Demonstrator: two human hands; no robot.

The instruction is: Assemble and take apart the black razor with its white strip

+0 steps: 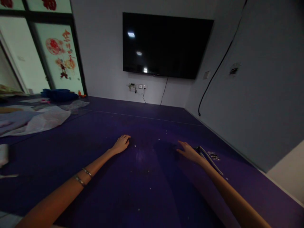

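A wide dark purple tabletop (106, 186) stretches out below me, dotted with small white scraps. My left hand (121, 144) rests on or just above it, left of centre, with its fingers loosely stretched and nothing in them. Two bracelets (83, 176) circle that forearm. To the right, my right hand (188, 151) has thumb and fingers apart and holds nothing. Just beside it lies a long tool with thin metallic arms (211, 160), perhaps scissors, partly hidden by the hand. A small dark item with pale marks (213, 155) lies to the right of that tool.
Clear plastic sheeting and fabric (45, 120) cover the table's left side, with a blue cloth bundle (61, 94) behind. A white object (3, 155) sits at the left edge. A black cable (215, 74) hangs along the right wall. A television (166, 46) is mounted ahead above sockets (140, 86).
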